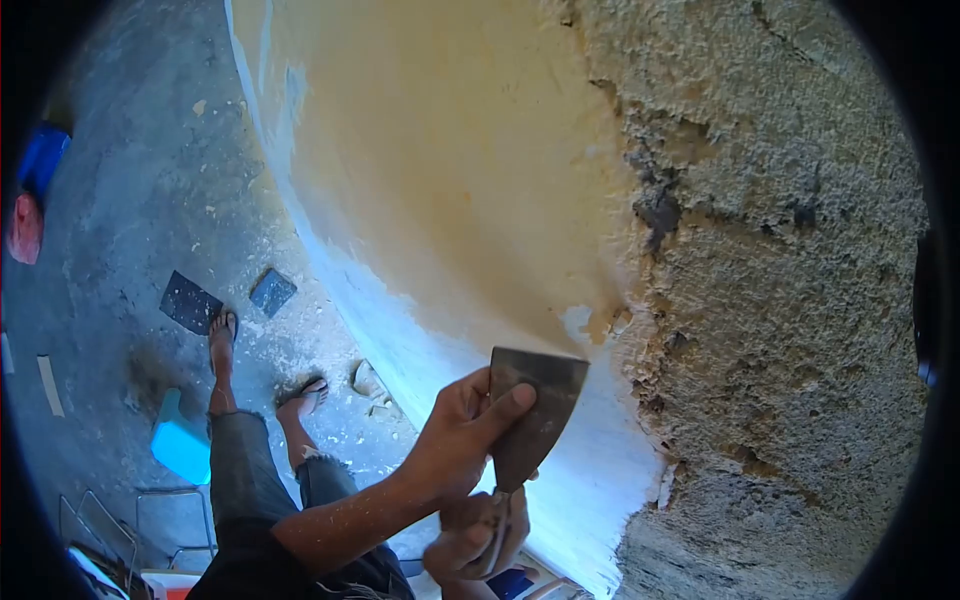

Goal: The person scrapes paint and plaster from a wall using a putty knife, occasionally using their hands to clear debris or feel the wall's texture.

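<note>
A wide-bladed putty knife (543, 425) is held up in front of the wall, blade upward. My left hand (455, 435) is closed on the blade, thumb flat on its near face and fingers partly hidden behind it. Just below, my right hand (480, 538) is wrapped round the handle. The blade's top edge overlaps the painted wall (480, 200) in this view, near a small white bare patch (576, 322). Right of the paint, the wall surface (780, 330) is rough and crumbling, with a broken edge between the two.
On the concrete floor lie a dark sheet (190, 303), a small blue-grey piece (272, 292) and pale chips near my sandalled feet. A turquoise plastic stool (181, 445) and metal-framed furniture (175, 520) stand at lower left. A blue object (43, 160) and a pink bundle (25, 230) are farther left.
</note>
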Tool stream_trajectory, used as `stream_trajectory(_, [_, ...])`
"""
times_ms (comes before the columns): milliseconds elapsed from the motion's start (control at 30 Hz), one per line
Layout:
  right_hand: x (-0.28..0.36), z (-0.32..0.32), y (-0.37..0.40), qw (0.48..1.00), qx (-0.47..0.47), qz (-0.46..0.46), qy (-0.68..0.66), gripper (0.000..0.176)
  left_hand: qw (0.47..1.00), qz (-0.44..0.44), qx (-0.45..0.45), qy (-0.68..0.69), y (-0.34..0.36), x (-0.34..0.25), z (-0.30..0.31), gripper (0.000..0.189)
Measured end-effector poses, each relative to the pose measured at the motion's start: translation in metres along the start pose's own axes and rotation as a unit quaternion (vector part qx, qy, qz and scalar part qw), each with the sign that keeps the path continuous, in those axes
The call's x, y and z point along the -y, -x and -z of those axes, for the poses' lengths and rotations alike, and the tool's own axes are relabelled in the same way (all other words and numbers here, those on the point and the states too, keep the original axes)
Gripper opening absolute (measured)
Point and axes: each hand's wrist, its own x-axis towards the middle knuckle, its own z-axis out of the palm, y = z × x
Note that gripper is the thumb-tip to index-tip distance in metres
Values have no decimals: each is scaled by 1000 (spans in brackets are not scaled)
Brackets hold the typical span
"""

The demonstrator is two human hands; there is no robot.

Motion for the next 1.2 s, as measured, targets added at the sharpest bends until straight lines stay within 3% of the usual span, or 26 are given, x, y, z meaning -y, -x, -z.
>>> stream_trajectory(33, [-6, 3, 0, 1000, -4, 3, -5, 51, 999, -20, -43, 0, -2, 12, -3, 38])
stream_trajectory(100, [-20, 17, 11, 995, 30, -65, 77, 52, 999, -36, -36, -16, -10, 11, -5, 37])
stream_trajectory(133, [-15, 2, -5, 996, -16, -22, 88, 54, 998, -48, -32, -24, -13, 7, -7, 36])
stream_trajectory(200, [-4, -4, -16, 998, -23, -16, 48, 54, 997, -70, -14, -3, -14, -7, -9, 41])
stream_trajectory(333, [-17, -4, 11, 999, -36, -25, 3, 53, 995, -30, -56, -72, -3, 19, -2, 40])
stream_trajectory(400, [-19, -6, 1, 1000, 15, 0, 10, 63, 998, -23, -42, -48, -4, 12, 1, 40])
stream_trajectory(433, [-15, 0, 1, 990, 91, 28, 100, 67, 998, 4, -21, -52, -3, -4, 1, 40])
stream_trajectory(467, [-13, 4, 11, 964, 150, 50, 215, 55, 998, 28, -1, -59, -3, -14, 1, 40])
stream_trajectory(533, [-13, -10, 23, 997, -27, -22, 67, 57, 998, 7, -25, -63, -4, 1, 0, 40])
stream_trajectory(567, [-15, -7, 25, 996, -51, -69, -1, 55, 997, -26, -42, -66, -7, 11, -1, 40])
stream_trajectory(600, [-22, -4, 17, 996, -55, -66, -6, 55, 994, -59, -53, -71, -11, 14, -2, 39])
stream_trajectory(667, [-30, 6, 6, 992, 38, 50, 110, 54, 999, -28, -25, -32, -9, 1, -7, 40])
stream_trajectory(700, [-18, -6, 1, 999, -14, 25, 40, 56, 999, -25, -13, -44, -6, -12, -10, 42])
stream_trajectory(800, [-6, -3, -1, 999, 5, -42, 4, 54, 998, -32, -9, -55, -10, -1, -6, 44])
stream_trajectory(867, [-16, -4, 2, 997, -32, -1, 66, 52, 995, -69, -57, -54, -13, 15, -7, 42])
stream_trajectory(933, [-8, -9, -10, 998, -35, 12, 60, 52, 998, -32, -45, -32, -12, -3, -15, 43])
stream_trajectory(1000, [1, -2, -15, 995, 9, 13, 99, 54, 995, -81, -2, -55, -15, -20, -16, 44])
stream_trajectory(1067, [0, -5, -5, 997, 16, -70, -17, 55, 994, -84, 12, -62, -13, -11, -8, 42])
stream_trajectory(1100, [-9, -11, 2, 998, -51, -26, 0, 53, 996, -54, -28, -65, -8, 2, -5, 40])
stream_trajectory(1133, [-8, -10, 3, 998, -49, -25, -4, 53, 995, -25, -67, -67, -7, 9, -4, 38])
stream_trajectory(1200, [-10, -1, 2, 997, 26, -32, 63, 52, 997, -38, -55, -40, -8, 4, -2, 38])
